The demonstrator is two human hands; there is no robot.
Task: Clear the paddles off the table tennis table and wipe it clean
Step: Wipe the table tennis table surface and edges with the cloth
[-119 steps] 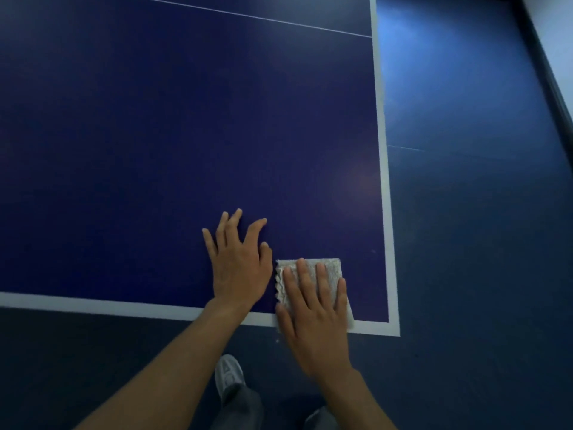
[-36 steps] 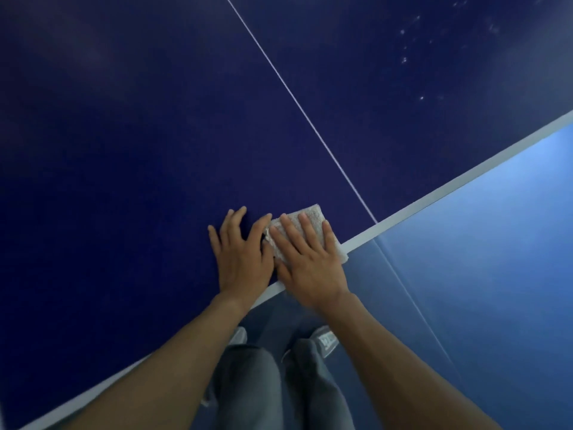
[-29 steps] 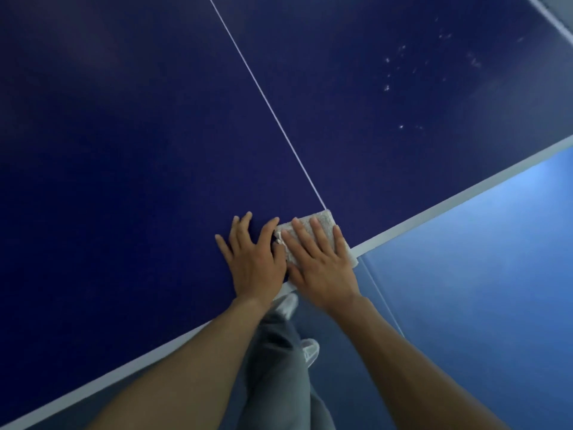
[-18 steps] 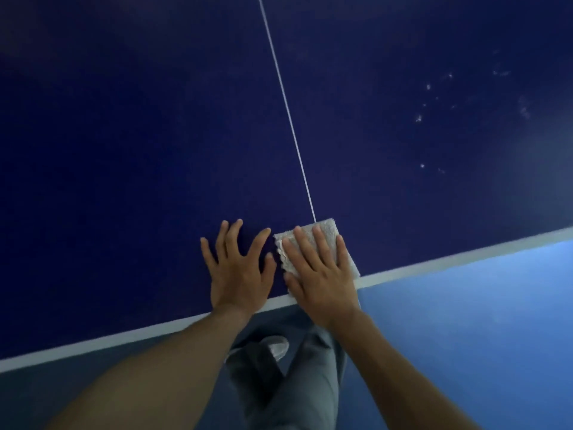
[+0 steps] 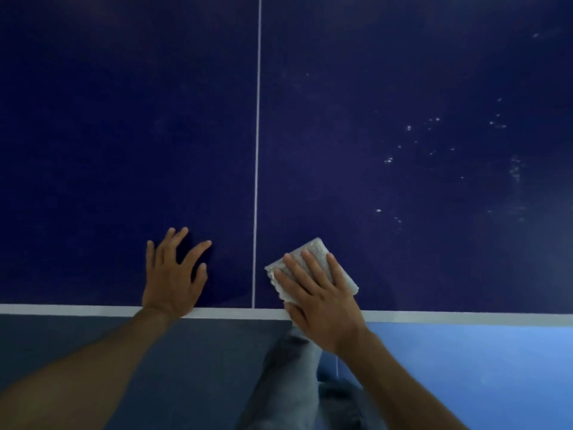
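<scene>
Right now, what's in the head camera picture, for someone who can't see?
A right hand presses a folded cloth on a dark blue table; the left hand rests flat nearby. White specks dot the table farther right.

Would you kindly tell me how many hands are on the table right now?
2. The left hand lies flat on the table left of the centre line; the right hand presses the cloth just right of it.

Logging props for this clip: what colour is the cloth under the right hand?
The cloth is pale grey-white with a textured surface, seen clearest in the head view.
</scene>
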